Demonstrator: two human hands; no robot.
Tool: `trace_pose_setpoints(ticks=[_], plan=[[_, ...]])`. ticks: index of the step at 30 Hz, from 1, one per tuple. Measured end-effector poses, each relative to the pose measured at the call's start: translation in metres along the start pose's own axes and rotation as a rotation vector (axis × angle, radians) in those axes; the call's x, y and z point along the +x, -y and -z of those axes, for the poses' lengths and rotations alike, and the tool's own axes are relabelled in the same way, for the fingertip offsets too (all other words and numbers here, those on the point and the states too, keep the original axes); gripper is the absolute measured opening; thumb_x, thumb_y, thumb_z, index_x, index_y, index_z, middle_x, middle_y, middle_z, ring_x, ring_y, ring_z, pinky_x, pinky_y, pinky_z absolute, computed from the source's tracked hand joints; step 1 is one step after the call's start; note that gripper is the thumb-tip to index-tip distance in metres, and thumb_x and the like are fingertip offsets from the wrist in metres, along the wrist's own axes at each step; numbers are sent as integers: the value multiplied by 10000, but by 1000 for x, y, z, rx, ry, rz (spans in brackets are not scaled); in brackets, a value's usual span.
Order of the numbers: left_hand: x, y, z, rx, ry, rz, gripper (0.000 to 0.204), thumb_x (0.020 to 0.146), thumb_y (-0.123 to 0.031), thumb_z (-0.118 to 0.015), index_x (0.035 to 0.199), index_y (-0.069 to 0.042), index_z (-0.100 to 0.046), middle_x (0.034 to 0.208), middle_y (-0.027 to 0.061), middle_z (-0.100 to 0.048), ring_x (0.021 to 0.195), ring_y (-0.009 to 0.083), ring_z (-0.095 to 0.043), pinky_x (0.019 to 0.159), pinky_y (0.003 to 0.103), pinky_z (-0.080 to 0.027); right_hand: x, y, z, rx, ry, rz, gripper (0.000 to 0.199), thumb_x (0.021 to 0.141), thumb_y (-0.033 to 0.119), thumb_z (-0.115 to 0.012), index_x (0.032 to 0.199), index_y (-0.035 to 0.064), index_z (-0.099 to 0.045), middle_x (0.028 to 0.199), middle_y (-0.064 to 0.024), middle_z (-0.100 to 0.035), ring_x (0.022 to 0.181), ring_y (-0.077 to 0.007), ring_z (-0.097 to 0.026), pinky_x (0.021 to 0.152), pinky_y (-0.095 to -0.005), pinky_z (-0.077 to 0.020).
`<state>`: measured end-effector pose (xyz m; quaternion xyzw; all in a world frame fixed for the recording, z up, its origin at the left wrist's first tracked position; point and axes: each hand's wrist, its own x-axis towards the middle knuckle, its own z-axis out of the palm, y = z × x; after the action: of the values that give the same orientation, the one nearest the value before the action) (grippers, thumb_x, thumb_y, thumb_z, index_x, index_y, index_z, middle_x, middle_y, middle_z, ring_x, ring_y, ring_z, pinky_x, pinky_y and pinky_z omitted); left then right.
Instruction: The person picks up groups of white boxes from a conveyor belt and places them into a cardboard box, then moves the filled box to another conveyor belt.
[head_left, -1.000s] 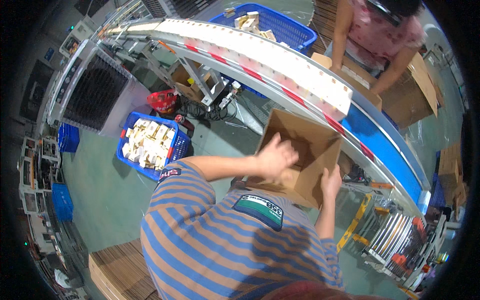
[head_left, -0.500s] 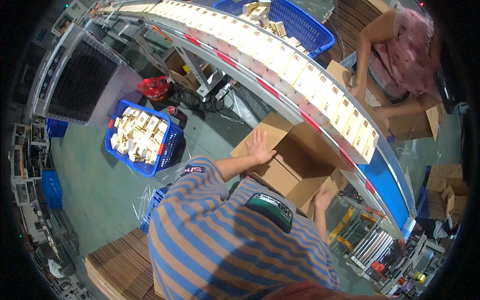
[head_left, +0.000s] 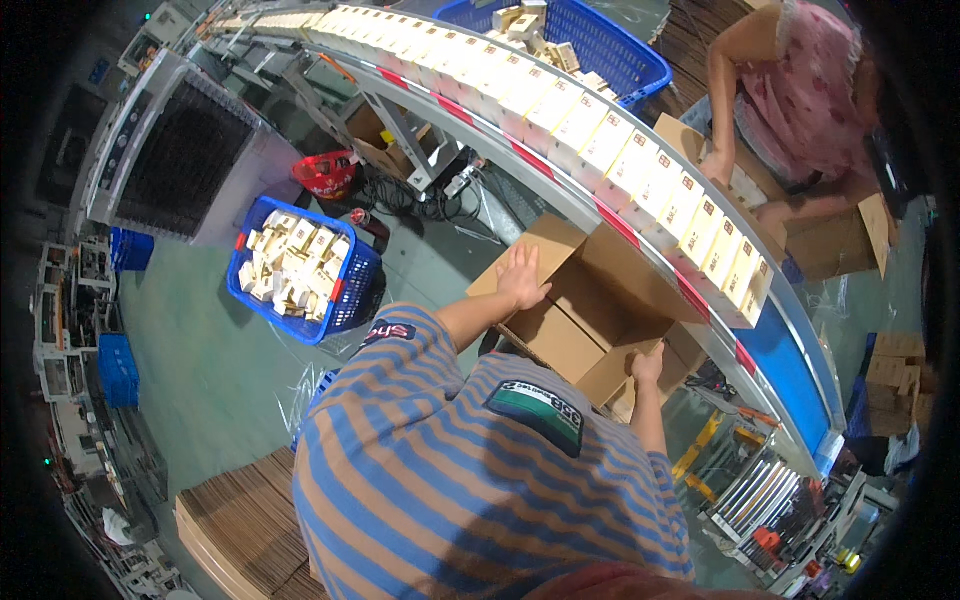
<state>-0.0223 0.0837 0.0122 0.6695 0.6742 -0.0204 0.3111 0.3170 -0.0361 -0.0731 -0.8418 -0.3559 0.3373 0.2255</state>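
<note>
In front of my body stands an open cardboard box (head_left: 578, 308), its bare brown inside facing up, beside the curved conveyor. My left hand (head_left: 522, 280) lies with spread fingers on the box's left flap. On the right side of the box, my right hand (head_left: 647, 366) has its fingers closed round the edge, thumb up. Just beyond the box, a long row of small cream-white cartons (head_left: 652, 185) stands packed close together on the conveyor.
The conveyor's bare blue belt (head_left: 782, 365) shows past the last carton. Blue baskets of small cartons stand at left (head_left: 365, 290) and behind the conveyor (head_left: 640, 70). Across it, a co-worker (head_left: 800, 95) reaches into another box. Stacked flat cardboard (head_left: 240, 510) lies lower left.
My right hand has moved up slightly along the box's right side and now grips its edge. My left hand stays on the left flap. The view has shifted a little.
</note>
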Motion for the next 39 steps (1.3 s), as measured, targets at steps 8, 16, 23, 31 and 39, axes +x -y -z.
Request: trace_pose_setpoints(ticks=[8, 16, 23, 31, 39], plan=[[-16, -8, 0, 53, -48, 82, 938, 789, -475, -641, 1467, -102, -111, 1520, 161, -134, 1411, 307, -113, 1048, 562, -258, -32, 42, 16, -168, -90, 45, 715, 765, 216, -671, 1376, 121, -313, 1074, -228, -625, 1003, -385, -597, 862, -437, -455], [-17, 2, -2, 22, -24, 96, 916, 803, -463, -629, 1464, -95, -112, 1525, 154, -124, 1411, 303, -117, 1031, 567, -271, -43, 62, 15, -232, -79, 8, 665, 784, 215, -630, 1359, 101, -316, 1094, -235, -612, 1014, -389, -589, 870, -440, -449], [-11, 1, -3, 43, 16, 116, 908, 812, -441, -621, 1467, -91, -100, 1522, 163, -120, 1408, 311, -125, 1029, 572, -275, -43, 67, 14, -313, -88, -12, 600, 784, 225, -625, 1297, 77, -351, 1075, -239, -613, 1002, -400, -588, 863, -451, -452], [-13, 3, 0, 32, -30, 90, 916, 799, -435, -639, 1463, -85, -113, 1498, 180, -180, 1387, 325, -181, 1040, 560, -284, -40, 67, 11, -328, -117, -6, 562, 791, 239, -628, 1263, 75, -369, 1045, -249, -619, 982, -414, -590, 845, -466, -455], [-11, 2, -2, 25, -28, 87, 907, 801, -420, -638, 1461, -87, -113, 1500, 174, -174, 1386, 322, -185, 1039, 573, -273, -41, 63, 11, -297, -119, -7, 569, 795, 248, -621, 1277, 81, -368, 1065, -239, -615, 995, -407, -585, 853, -465, -452]])
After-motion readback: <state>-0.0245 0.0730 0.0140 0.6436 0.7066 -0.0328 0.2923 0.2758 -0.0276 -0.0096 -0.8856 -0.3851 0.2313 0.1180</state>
